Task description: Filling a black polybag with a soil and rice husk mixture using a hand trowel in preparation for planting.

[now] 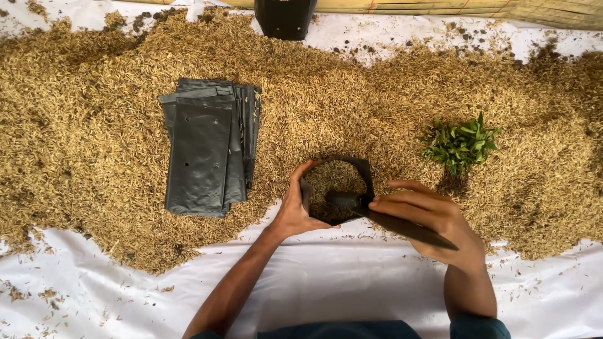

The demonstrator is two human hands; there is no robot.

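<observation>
A black plastic grow bag (359,172) stands open in the husk pile, partly filled with rice husk. My left hand (295,210) grips its near left rim. My right hand (433,220) holds the bag's near right side, where the dark plastic is folded out flat toward me. A bundle of small green seedlings (460,144) lies on the husk just to the right of the bag, apart from both hands.
A stack of flat black grow bags (207,147) lies on the husk to the left. Rice husk (94,125) covers a white sheet (333,289). Another black bag (284,17) stands at the far edge.
</observation>
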